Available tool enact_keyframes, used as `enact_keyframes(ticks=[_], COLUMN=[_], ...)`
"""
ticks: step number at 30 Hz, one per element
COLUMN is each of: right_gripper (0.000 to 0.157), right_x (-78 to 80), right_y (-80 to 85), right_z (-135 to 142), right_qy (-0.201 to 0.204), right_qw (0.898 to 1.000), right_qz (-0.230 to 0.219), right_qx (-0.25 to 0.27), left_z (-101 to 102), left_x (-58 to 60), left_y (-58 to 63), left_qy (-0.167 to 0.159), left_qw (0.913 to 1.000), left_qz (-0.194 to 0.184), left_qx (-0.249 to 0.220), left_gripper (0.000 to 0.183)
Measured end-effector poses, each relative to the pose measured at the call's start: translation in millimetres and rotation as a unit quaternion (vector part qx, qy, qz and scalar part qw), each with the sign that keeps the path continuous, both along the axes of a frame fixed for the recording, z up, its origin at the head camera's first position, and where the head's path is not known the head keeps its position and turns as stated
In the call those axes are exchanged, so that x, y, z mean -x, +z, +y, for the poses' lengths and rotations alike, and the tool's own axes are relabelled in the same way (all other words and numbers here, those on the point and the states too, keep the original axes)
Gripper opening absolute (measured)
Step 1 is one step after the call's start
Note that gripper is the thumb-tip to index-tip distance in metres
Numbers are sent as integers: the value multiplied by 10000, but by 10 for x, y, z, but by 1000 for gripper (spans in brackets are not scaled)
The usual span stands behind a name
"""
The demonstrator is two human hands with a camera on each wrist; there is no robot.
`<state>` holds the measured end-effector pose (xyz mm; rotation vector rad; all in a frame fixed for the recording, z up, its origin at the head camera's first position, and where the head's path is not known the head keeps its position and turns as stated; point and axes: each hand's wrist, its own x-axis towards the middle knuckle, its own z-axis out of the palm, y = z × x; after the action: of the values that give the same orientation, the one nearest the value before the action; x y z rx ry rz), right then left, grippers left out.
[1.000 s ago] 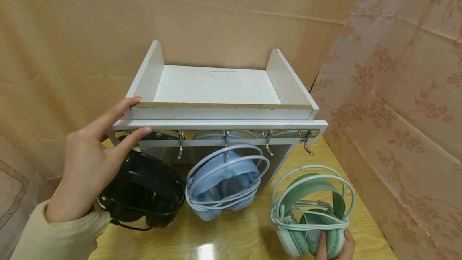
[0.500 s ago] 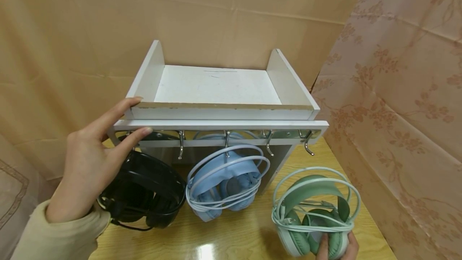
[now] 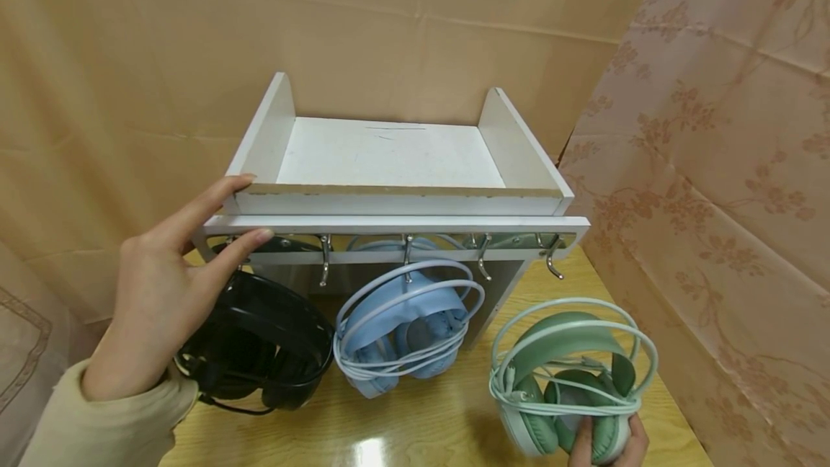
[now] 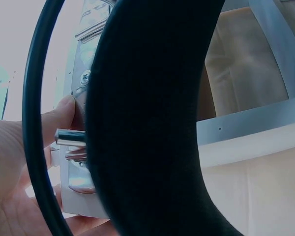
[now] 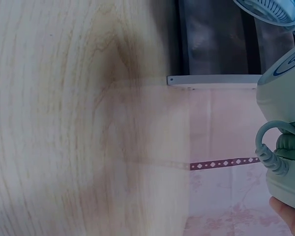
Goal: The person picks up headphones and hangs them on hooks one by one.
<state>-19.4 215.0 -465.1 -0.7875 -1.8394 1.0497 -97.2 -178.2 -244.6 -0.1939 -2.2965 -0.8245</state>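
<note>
My left hand (image 3: pixel 158 276) grips the left end of a white shelf rack (image 3: pixel 402 222), thumb on the front of its hook rail and fingers over the edge. Black headphones (image 3: pixel 279 323) hang at the left end, just below that hand; in the left wrist view their thick band (image 4: pixel 147 118) covers part of the rail. Blue headphones (image 3: pixel 402 308) with a coiled cable hang from a middle hook. At the lower right my right hand (image 3: pixel 609 445) holds the green headphones (image 3: pixel 564 330) by an ear cup, below the rightmost hook (image 3: pixel 553 263). Their pale green cable is wound around them.
Beneath the rack lies a wooden tabletop (image 3: pixel 428 431). A metal hook (image 3: pixel 484 265) without headphones shows right of the blue pair, another hook (image 3: pixel 325 265) to their left. Beige cloth (image 3: pixel 415 42) stands behind, and flowered pink cloth (image 3: pixel 733 236) along the right side.
The green headphones and my right hand have shifted slightly to the right. The left hand, the rack and the other headphones stay put.
</note>
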Motion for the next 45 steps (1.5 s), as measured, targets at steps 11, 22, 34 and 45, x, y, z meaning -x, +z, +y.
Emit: enact_keyframes(ticks=[11,22,34,45], right_gripper=[49,50,49,50], right_x=[58,78,115,105], right_y=[17,70,86,151], right_z=[9,0,-5,-27], right_qy=[33,-12,-106,-325], right_qw=[9986,9987,9971,9968], right_qz=[533,457,433,-133], right_qx=[-35,-219,-613,-719], left_z=[2,1,3,0], left_x=[-3,5,5,-1], left_y=[11,-1,-1,4], left_qy=[-19,-53,-9,2], left_qw=[10000,9999,10000,9999], left_qz=[-78,-90,-21,-116], left_qx=[6,-74,-7,10], left_gripper=[59,59,61,61])
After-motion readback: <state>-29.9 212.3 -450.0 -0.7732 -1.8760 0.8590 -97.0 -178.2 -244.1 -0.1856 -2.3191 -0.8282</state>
